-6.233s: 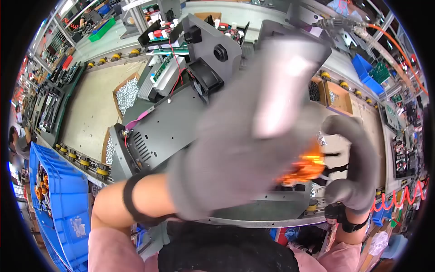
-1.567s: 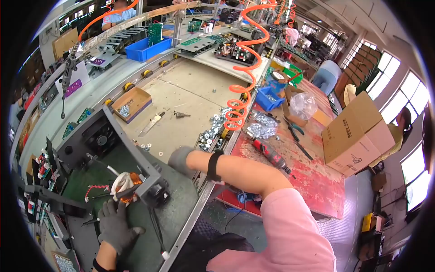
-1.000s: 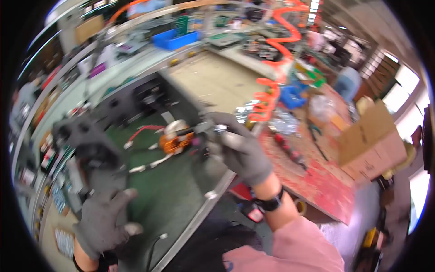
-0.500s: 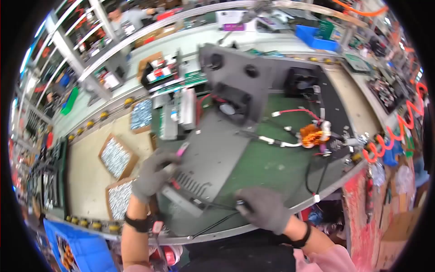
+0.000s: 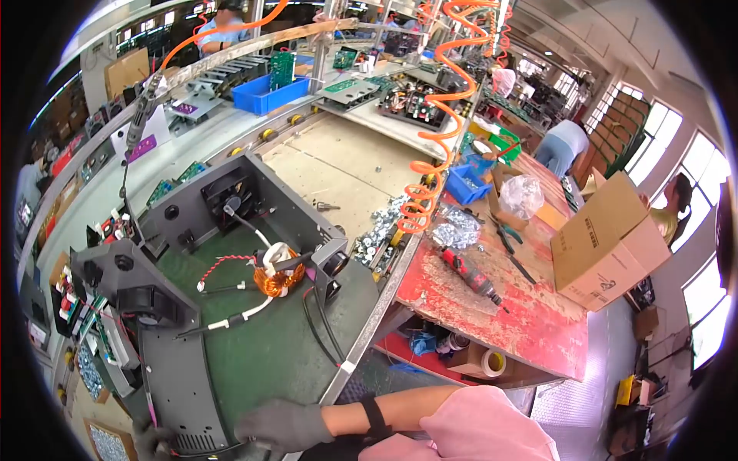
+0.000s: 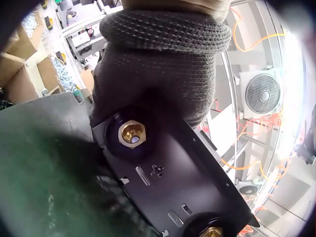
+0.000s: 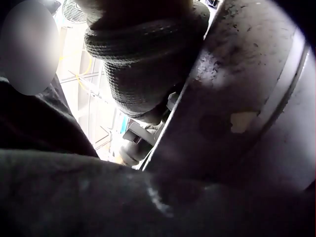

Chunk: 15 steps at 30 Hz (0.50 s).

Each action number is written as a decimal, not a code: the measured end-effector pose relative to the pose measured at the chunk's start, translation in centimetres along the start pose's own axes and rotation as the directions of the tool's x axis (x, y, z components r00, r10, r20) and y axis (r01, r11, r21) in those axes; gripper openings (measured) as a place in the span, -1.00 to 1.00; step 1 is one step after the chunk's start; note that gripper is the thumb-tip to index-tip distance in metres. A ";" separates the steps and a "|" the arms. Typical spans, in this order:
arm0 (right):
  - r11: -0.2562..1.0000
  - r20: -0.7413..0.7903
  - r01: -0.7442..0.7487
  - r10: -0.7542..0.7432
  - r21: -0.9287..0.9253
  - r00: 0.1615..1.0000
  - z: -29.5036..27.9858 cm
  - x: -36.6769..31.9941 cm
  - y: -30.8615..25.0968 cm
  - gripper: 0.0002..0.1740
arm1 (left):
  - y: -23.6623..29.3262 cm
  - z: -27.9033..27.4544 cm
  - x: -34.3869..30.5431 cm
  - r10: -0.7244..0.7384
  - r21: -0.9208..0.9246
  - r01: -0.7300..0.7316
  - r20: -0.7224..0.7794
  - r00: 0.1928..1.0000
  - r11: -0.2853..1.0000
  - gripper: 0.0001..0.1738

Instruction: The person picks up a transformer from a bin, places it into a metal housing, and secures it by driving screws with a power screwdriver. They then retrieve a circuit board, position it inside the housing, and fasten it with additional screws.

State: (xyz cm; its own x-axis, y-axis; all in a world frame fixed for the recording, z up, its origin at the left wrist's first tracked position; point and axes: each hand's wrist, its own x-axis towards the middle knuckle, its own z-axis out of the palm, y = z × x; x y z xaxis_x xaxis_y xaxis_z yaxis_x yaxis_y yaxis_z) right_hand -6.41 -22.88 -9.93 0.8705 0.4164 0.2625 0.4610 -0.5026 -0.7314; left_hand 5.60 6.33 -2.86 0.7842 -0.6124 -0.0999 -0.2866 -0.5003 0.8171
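Observation:
Both hands wear grey knit gloves. At the bottom of the head view, my right hand (image 5: 284,425) is at the near end of a grey slotted metal panel (image 5: 181,376), its fingers bent inward. My left hand (image 5: 150,442) is beside the panel's left corner, close to a purple strip (image 5: 152,411), partly cut off by the frame. In the left wrist view the glove (image 6: 158,79) overlaps a black end plate (image 6: 173,168) with brass hex fittings (image 6: 132,134); its fingers are hidden behind the plate. The right wrist view is dark, and I cannot tell what the right fingers hold.
A copper-wound coil (image 5: 278,278) with leads lies on the green work surface (image 5: 261,353) inside the grey housing (image 5: 231,180). To the right, a red bench (image 5: 492,323) carries a power screwdriver (image 5: 469,275), pliers (image 5: 505,238) and a carton (image 5: 607,238). A coiled orange hose (image 5: 453,100) hangs above.
The head view has swung left, to the panel, then back right. Both hands, earlier at the coil and housing, are now at the panel's near end. The coil now lies there unheld.

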 end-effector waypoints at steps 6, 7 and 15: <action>0.811 -0.063 -0.201 0.281 0.550 0.958 -5.7 1.8 -2.9 -0.71 | 3.1 3.5 -1.5 0.150 0.350 -0.096 -0.131 0.980 0.932 -0.57; 0.813 -0.062 -0.200 0.278 0.547 0.959 -5.5 2.4 -3.6 -0.71 | 5.6 4.2 -1.7 0.221 0.454 -0.120 -0.175 0.960 0.883 -0.54; 0.974 -0.260 0.134 -0.180 -0.184 0.949 -4.9 7.7 -8.1 -0.67 | 10.8 6.7 -3.9 0.301 0.298 -0.194 -0.369 0.880 0.935 -0.20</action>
State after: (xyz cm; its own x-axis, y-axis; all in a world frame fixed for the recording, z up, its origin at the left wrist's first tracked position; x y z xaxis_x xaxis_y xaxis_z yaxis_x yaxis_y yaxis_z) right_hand -2.63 -19.32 1.12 0.7880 0.2885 0.5439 0.5971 -0.5734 -0.5610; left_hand -4.24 -0.79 2.56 0.8066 -0.4635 0.3669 -0.5843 -0.5308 0.6139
